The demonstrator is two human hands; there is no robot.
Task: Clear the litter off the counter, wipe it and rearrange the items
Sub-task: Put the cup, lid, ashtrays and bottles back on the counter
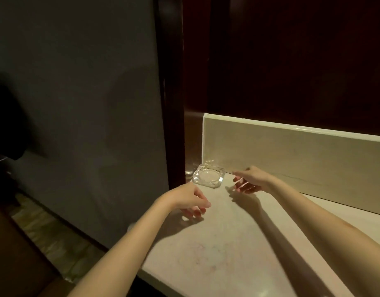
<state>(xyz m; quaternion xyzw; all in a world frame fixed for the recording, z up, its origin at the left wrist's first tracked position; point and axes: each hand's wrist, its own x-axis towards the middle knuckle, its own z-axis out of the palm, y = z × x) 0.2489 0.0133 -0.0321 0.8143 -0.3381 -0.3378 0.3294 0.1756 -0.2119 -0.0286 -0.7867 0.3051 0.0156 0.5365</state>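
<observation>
Pale stone counter (pixel 227 243) noted, dimly lit, with a low backsplash (pixel 292 159) behind. Glass ashtray (pixel 208 178) is seen in the back corner, just beyond and between both hands. Left hand (pixel 188 200) and right hand (pixel 250 180) are held loose, fingers relaxed, nothing grasped. Ashtray judged heavy, rigid, slick, chippable; best taken by opposite thick side walls.

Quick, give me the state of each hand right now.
Left hand: open, fingers loosely curled, holding nothing, just short of the glass ashtray.
Right hand: open, fingers relaxed, holding nothing, beside the ashtray.
</observation>
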